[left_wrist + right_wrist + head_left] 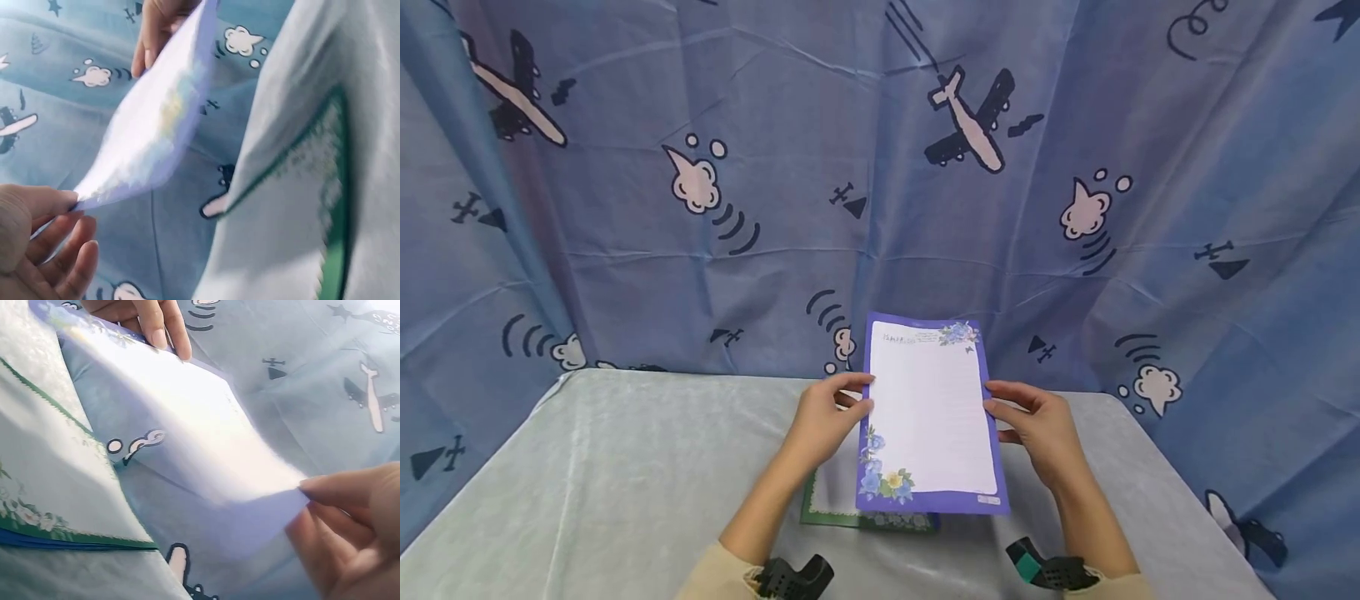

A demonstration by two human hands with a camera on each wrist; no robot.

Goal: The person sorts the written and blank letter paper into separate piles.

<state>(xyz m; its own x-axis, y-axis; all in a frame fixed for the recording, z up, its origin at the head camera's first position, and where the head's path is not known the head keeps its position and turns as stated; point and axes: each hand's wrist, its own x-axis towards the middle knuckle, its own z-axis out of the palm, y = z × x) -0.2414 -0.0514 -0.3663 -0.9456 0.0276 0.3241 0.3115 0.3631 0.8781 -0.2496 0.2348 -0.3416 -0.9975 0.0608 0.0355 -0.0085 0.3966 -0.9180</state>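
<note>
A sheet of writing paper [928, 408] with a purple border, blue flowers in two corners and a white middle is held up in front of me. My left hand [827, 421] pinches its left edge between thumb and fingers. On the opposite edge, the thumb and fingers of my right hand [1041, 429] pinch it too. The sheet bows slightly in the right wrist view. Beneath it, a green-bordered sheet [833, 493] lies on the table, partly hidden by the raised paper; blue edges [37, 542] show under it.
A pale cloth covers the table [647, 467]. Behind its far edge hangs a blue curtain [790, 208] printed with planes and clouds. Dark wrist devices [793, 577] sit at both beige cuffs, near the table's front.
</note>
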